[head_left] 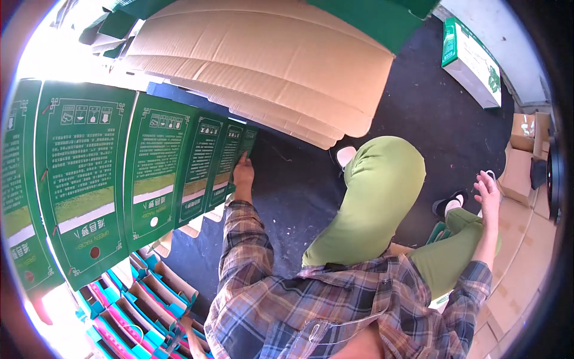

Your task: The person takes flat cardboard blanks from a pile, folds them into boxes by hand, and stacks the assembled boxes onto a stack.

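Observation:
My left hand (243, 172) reaches forward and grips the edge of the last green printed carton (246, 145) in a row of several standing flattened cartons (149, 161) on my left. My right hand (489, 191) hangs out to the right with fingers loosely apart and nothing in it, close to a brown cardboard sheet (514, 251) on the floor. My legs in green trousers (382, 191) are folded over the dark floor between the two hands.
A stack of flat brown cardboard sheets (263, 66) lies ahead. One closed green and white box (472, 60) rests at the upper right, and small brown boxes (526, 131) sit by the right wall. Colourful pink and blue cartons (137, 305) stand at the lower left.

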A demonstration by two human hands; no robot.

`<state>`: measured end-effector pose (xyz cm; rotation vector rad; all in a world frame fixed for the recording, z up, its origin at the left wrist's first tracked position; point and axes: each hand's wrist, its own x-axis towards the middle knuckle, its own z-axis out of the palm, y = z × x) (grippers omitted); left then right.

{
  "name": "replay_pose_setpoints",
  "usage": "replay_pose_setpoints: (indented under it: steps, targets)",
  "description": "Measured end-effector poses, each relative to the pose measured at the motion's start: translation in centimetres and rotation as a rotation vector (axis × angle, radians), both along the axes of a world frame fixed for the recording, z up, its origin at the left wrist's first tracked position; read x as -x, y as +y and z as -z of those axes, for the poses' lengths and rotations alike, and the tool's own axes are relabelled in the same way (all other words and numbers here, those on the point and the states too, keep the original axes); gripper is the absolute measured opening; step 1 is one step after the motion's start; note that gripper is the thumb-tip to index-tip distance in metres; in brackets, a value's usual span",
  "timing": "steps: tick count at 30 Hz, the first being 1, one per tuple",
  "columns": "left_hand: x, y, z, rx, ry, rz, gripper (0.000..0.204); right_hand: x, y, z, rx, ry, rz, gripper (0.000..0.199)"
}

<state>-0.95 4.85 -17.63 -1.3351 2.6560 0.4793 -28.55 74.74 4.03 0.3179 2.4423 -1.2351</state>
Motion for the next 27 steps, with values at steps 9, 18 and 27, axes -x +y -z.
replay_pose_setpoints:
  steps: [9,18,27]
  targets:
    - [2.3,-0.8,0.2,-0.067,-0.068,-0.174,0.043,-0.2,3.1,2.8,-0.036,0.022,0.035,0.041]
    - [-0.4,-7.5,2.2,0.077,-0.107,-0.075,0.050,-0.1,6.5,6.2,0.025,0.003,0.033,0.040]
    - [4.4,2.0,1.1,-0.064,-0.049,-0.107,0.078,-0.4,9.5,3.1,-0.090,0.002,0.040,0.040]
